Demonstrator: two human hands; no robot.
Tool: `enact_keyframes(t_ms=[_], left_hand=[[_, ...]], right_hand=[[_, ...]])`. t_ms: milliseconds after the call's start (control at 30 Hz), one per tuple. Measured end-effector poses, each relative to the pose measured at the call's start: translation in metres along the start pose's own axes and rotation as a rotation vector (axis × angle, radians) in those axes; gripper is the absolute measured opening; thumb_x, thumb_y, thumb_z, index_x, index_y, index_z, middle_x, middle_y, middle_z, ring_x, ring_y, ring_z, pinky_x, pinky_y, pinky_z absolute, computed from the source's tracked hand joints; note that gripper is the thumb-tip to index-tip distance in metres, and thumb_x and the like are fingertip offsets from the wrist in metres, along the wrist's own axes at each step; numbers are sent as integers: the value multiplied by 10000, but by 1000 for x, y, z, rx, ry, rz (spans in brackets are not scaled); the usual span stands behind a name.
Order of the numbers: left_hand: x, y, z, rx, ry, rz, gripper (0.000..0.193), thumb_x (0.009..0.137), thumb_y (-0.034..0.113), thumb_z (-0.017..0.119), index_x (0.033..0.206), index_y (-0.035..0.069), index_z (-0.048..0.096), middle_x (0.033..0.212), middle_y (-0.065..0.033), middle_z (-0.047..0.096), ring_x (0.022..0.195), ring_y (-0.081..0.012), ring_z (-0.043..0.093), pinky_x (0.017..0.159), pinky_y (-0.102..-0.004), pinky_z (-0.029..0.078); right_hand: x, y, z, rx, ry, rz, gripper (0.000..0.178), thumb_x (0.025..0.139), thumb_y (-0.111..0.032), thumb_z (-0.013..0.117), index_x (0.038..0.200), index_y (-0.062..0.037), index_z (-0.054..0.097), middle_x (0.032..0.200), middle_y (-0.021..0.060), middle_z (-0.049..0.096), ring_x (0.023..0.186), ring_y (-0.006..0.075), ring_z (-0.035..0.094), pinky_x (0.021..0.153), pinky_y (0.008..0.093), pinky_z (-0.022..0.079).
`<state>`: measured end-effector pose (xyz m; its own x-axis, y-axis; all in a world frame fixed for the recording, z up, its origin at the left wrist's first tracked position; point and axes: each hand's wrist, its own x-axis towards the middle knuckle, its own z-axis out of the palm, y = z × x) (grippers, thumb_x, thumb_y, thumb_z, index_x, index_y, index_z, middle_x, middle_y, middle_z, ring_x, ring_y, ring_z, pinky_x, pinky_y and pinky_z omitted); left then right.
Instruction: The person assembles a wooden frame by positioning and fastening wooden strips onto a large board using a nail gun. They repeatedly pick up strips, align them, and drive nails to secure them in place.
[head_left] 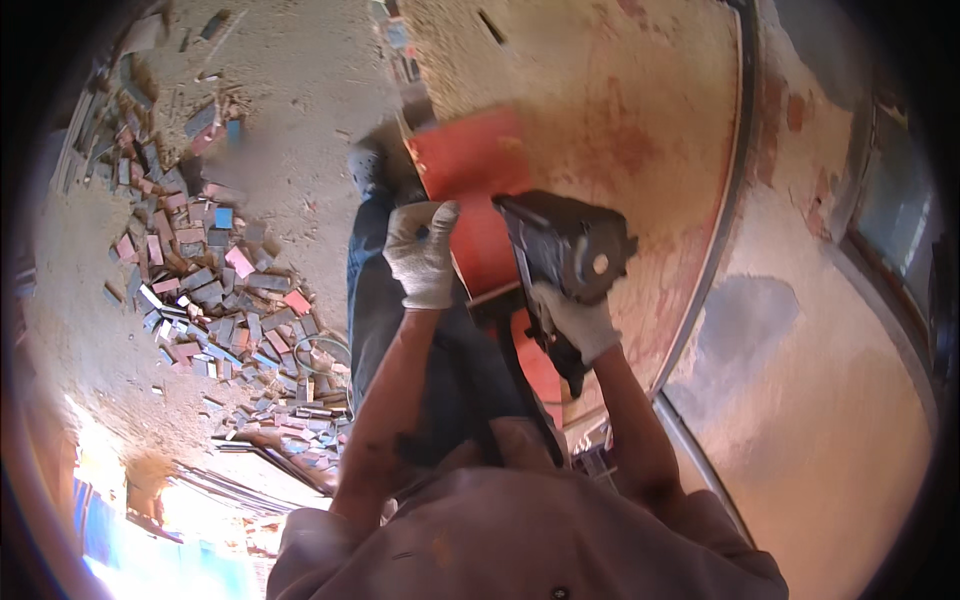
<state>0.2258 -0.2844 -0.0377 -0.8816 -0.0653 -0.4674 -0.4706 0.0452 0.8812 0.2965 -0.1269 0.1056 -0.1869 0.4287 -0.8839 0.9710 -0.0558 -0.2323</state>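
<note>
"Dark power tool (575, 240), right there in the middle, over the right-hand edge of the red board (488, 245)! Who's got it?"

"Right hand (578, 325), in a pale glove, fingers wrapped around its lower end! The body of the tool sits just beyond the knuckles, a round housing facing up."

"And over on the other side?"

"Left hand (422, 258), gloved as well, up by the board's left edge! Fingers curled in toward the thumb, narrow; whether anything is pinched in there, I can't tell. Touching the board or just above it? Can't call that either."

"What's underneath?"

"Dark trousers (372, 290) to the left of the board, a greyish shoe (368, 170) beyond the left hand, and that shoe is blurred!"

"Give me the rest of the ground!"

"Big scatter on the left: small blocks (235, 290) in grey, pink and blue, heaped on the dusty floor (300, 90). Away to the right, a pale wall (830, 370) carrying a grey patch (740, 320)!"
</note>
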Motion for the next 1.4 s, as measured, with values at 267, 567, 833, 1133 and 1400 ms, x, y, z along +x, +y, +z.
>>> enact_keyframes(t_ms=[267, 567, 833, 1133, 1400], left_hand=[[-94, -16, -38, 842, -633, -444, 595, 699, 400, 873, 1135, 38, 691, 1036, -164, 728, 980, -350, 695, 869, -437, 538], [-42, -7, -63, 522, -254, 35, 281, 698, 37, 840, 962, 59, 746, 817, -79, 685, 731, -195, 663, 682, -328, 531], [44, 42, -12, 13, 44, -128, 314, 830, -41, 747, 1143, -42, 719, 969, -102, 741, 840, -153, 685, 762, -293, 572], [67, 10, 13, 228, 224, -89, 426, 798, 179, 825, 1175, 3, 733, 921, -121, 751, 816, -145, 680, 778, -291, 546], [59, -8, 28, -32, 224, -138, 346, 809, 63, 827, 1141, 0, 753, 931, -47, 703, 889, -144, 666, 831, -291, 537]], right_hand=[[-8, 103, -28, -205, 75, -290, 504, 832, -225, 799, 1254, -33, 601, 1181, 97, 685, 1123, 189, 637, 972, 369, 503], [-38, 200, -84, -336, 529, -257, 656, 803, -193, 806, 1374, -25, 531, 1070, 198, 727, 997, 378, 706, 830, 468, 556], [39, 189, -60, -653, 562, -37, 954, 803, -395, 779, 1548, -40, 300, 1026, 300, 709, 936, 480, 694, 799, 537, 549], [51, 100, -40, -749, 625, -540, 722, 851, -273, 753, 1465, -56, 441, 1103, 249, 658, 1031, 443, 623, 876, 508, 507], [125, -108, 5, -1020, 347, -1339, 838, 721, -325, 869, 1428, -81, 492, 1345, 151, 541, 1225, 352, 512, 1088, 475, 408]])
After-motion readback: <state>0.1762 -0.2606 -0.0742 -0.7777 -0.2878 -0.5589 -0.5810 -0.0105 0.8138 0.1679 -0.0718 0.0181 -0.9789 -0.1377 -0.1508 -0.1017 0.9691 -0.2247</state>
